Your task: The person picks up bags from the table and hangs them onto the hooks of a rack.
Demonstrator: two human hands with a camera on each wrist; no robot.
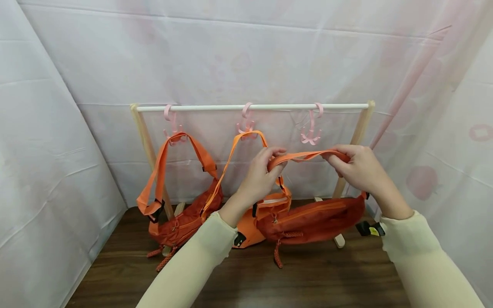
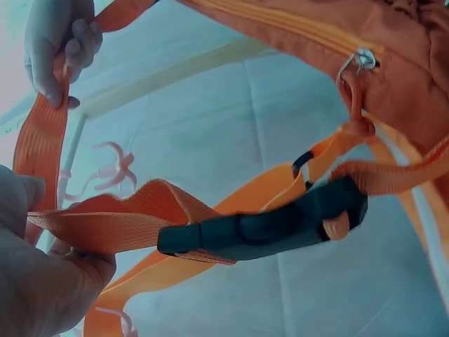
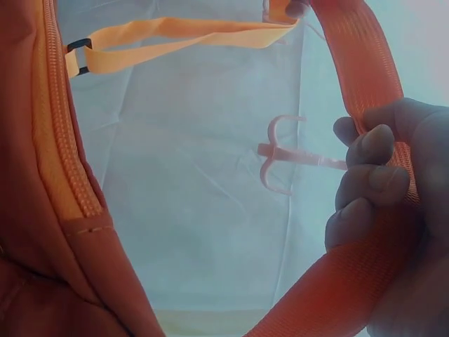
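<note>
Both hands hold up the wide orange strap point(image 1: 304, 155) of a dark orange waist bag point(image 1: 312, 220), which hangs below it. My left hand point(image 1: 259, 173) pinches the strap's left part between thumb and fingers. Toward its other end, my right hand point(image 1: 358, 167) grips the same strap, with fingers curled round it in the right wrist view. A black buckle point(image 2: 259, 228) joins the strap near the left hand. Just beyond the raised strap, the right-hand pink hook point(image 1: 310, 132) hangs with nothing on its prongs.
A white rail point(image 1: 215, 108) on wooden posts carries pink hooks. One dark orange bag point(image 1: 185, 220) hangs at left, a lighter orange bag point(image 1: 248, 229) at the middle, partly behind the left arm. A black buckle with a yellow label point(image 1: 370, 229) lies on the brown table point(image 1: 308, 282).
</note>
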